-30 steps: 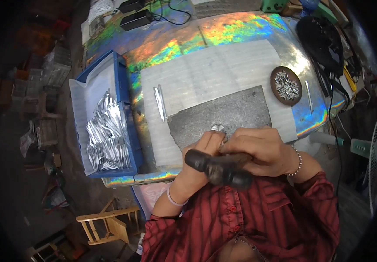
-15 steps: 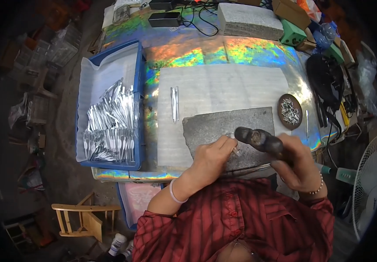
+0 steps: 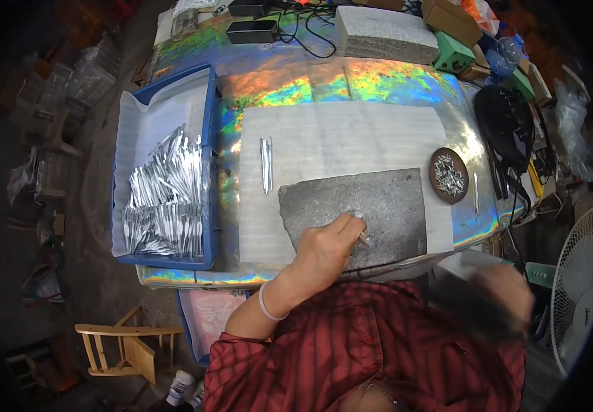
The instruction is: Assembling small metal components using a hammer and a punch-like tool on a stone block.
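Note:
On the grey stone slab [image 3: 396, 206], my left hand [image 3: 324, 250] is closed in a pinch, its fingertips against the slab. A small silvery metal piece [image 3: 365, 239] shows past the fingers; most of it is covered. My right hand [image 3: 506, 295], smeared by motion, is at the lower right beyond the table's near edge. It grips a hammer [image 3: 458, 292], now a dark blur in front of my red shirt. Two or so slim silvery metal strips [image 3: 266, 165] lie on the white foam sheet [image 3: 331, 137] left of the slab.
A blue tray [image 3: 208, 158] heaped with silvery metal strips [image 3: 166, 189] stands at the left. A brown oval dish [image 3: 449, 195] of small metal bits sits right of the slab. Farther off are a pale stone block [image 3: 386, 34] and a black bag [image 3: 506, 123]. A fan [image 3: 578, 302] stands at the right.
My right hand has swung the hammer away from the slab, down and to the right. My left hand keeps its pinch on the slab. The whole view has shifted slightly.

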Motion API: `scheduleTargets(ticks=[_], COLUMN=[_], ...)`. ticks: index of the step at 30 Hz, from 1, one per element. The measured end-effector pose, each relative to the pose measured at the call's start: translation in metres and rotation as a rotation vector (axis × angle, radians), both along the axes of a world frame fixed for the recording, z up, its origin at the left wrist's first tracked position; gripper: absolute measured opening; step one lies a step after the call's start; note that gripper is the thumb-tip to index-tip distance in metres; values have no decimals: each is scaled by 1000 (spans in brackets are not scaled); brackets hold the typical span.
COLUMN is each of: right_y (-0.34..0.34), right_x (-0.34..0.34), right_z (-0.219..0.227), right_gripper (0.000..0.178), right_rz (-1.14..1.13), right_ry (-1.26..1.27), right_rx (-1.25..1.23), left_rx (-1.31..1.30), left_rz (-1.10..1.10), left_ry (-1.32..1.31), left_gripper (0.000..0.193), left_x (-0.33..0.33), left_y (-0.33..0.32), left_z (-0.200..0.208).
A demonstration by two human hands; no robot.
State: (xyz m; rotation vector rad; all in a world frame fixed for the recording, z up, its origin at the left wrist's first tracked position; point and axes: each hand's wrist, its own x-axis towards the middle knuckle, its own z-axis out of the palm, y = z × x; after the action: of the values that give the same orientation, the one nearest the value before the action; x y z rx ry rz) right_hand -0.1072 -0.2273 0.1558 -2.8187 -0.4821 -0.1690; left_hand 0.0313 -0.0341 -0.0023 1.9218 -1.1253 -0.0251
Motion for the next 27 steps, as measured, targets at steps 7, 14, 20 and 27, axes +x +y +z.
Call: scheduleTargets(ticks=[7,14,20,27], right_y=[8,4,-10,-13], right_x=[29,28,30,42], right_z=[-9,-17,-56,-135], right_gripper=[34,48,46,45], right_rz=[-20,85,-270,-488], right_ry=[-53,19,-20,83], right_rx=[99,66,371,192], left_rx=[63,58,-484,-714], left_rz=[28,-11,144,98], left_ry=[79,82,1144,1389], left_gripper=[29,26,10,13], left_x=[-2,2,-1,8], left_y=[8,4,17,16], left_z=[2,0,34,33])
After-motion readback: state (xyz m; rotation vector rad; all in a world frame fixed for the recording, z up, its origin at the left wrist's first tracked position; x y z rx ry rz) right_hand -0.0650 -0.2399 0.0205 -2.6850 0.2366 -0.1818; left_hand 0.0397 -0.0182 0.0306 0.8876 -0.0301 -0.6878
